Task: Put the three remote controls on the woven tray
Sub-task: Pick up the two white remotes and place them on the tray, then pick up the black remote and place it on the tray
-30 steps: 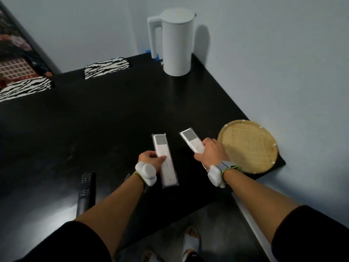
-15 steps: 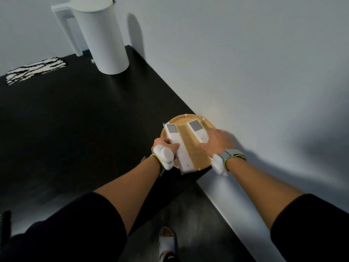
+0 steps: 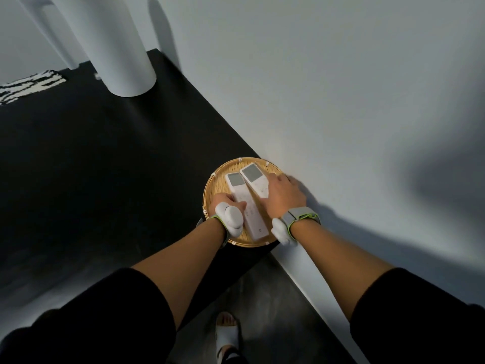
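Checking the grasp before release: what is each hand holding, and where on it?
The left hand holds the longer white remote at its left edge, mid-length. The right hand holds the shorter white remote at its lower end.

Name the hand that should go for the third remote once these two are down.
Left, probably. The left hand holds the long white remote at the woven tray's open-table side; the right hand is against the wall. No third remote shows.

Black sleeves end at the elbows, forearms bare. Each wrist carries a grey, green-edged strap with a white rounded pod. A white sandal is worn.
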